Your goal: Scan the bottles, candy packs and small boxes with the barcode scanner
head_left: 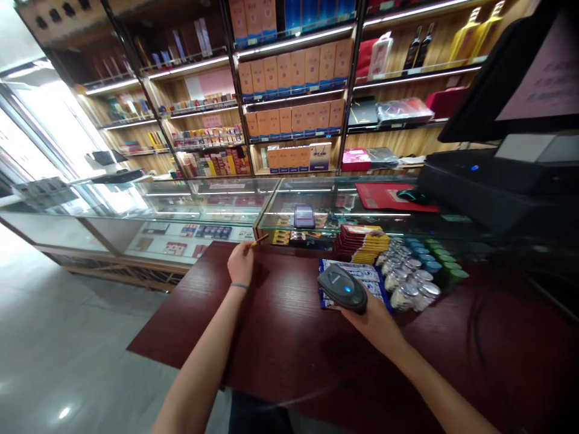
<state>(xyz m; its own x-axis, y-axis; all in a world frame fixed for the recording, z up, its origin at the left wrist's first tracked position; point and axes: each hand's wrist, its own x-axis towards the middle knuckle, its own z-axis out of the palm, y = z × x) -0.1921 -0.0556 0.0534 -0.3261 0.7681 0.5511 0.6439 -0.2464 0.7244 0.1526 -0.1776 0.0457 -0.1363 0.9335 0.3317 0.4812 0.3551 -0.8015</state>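
My right hand is wrapped round a dark grey barcode scanner with a lit blue light. The scanner is held over flat blue-and-white packets on the dark red wooden table, hiding part of them. Near the table's far edge, the closed fingers of my left hand grip a thin yellow-brown item. It shows nearly edge-on, so its kind cannot be made out. A thin band circles my left wrist.
Stacked red-and-yellow packs and several lidded jars stand right of the packets. Beyond the table runs a glass display counter with a red mat and mouse. A monitor looms at right. Stocked shelves line the wall.
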